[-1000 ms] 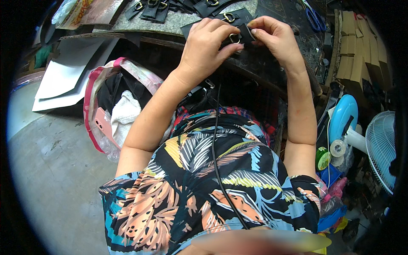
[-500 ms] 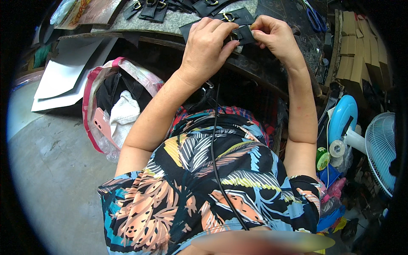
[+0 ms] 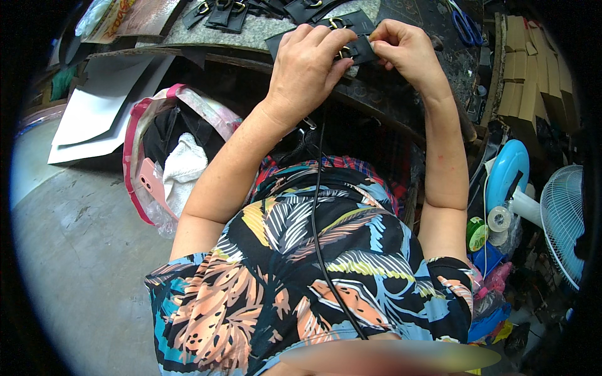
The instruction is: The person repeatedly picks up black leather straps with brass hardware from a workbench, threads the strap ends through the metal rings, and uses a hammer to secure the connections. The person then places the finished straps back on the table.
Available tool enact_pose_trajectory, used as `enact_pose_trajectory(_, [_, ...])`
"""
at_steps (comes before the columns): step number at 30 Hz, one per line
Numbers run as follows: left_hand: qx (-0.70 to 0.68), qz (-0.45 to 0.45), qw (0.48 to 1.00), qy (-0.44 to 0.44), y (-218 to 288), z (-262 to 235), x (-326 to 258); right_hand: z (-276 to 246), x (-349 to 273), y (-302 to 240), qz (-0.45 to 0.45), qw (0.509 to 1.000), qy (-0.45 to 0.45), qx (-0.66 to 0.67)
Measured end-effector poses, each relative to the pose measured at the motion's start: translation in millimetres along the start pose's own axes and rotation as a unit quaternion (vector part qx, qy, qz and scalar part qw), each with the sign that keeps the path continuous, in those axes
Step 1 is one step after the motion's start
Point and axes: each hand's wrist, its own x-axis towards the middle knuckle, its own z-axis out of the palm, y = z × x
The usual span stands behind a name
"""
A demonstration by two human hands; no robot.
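Note:
My left hand (image 3: 308, 66) is closed round a black strap piece (image 3: 362, 50) with a metal ring, thumb below and fingers above. At the strap's right end my right hand (image 3: 404, 53) is pinched, thumb and forefinger together on its edge. Whether a small part sits between those fingertips is too small to tell. Another black piece (image 3: 359, 22) with a gold-coloured ring lies just behind, partly covered by my left hand. Further back and left, several similar black straps with rings (image 3: 226, 14) lie on a pale speckled slab (image 3: 251, 39).
Blue-handled scissors (image 3: 465, 28) lie on the dark worktop at right. Beyond it stand stacked cardboard pieces (image 3: 519, 75). A blue and white fan (image 3: 561, 219) and tape rolls (image 3: 499, 219) are at lower right. On the left are white sheets (image 3: 94, 119) and an open pink-rimmed bag (image 3: 130, 169).
Both hands stay at the strap piece, with only slight shifts of the fingers. My right hand's knuckles have tilted a little to the right. The straps behind have not moved.

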Motion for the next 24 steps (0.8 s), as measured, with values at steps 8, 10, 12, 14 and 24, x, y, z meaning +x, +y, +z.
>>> enact_pose_trajectory(8, [0.04,0.032,0.999,-0.009,-1,-1,1,1,3,2,0.002,1.0,0.007,-0.024])
enact_pose_trajectory(10, [0.057,0.058,0.997,-0.015,-2,-1,1,1,4,3,0.006,0.999,0.009,-0.044])
enact_pose_trajectory(12, [0.077,0.076,0.994,-0.016,-1,0,1,0,6,3,0.0,0.999,0.002,-0.039])
enact_pose_trajectory(14, [0.105,0.084,0.991,-0.013,0,1,1,-1,6,1,0.002,1.0,-0.008,-0.023])
enact_pose_trajectory(24, [0.125,0.073,0.989,-0.017,7,2,5,6,0,-10,-0.012,1.0,-0.016,0.0])
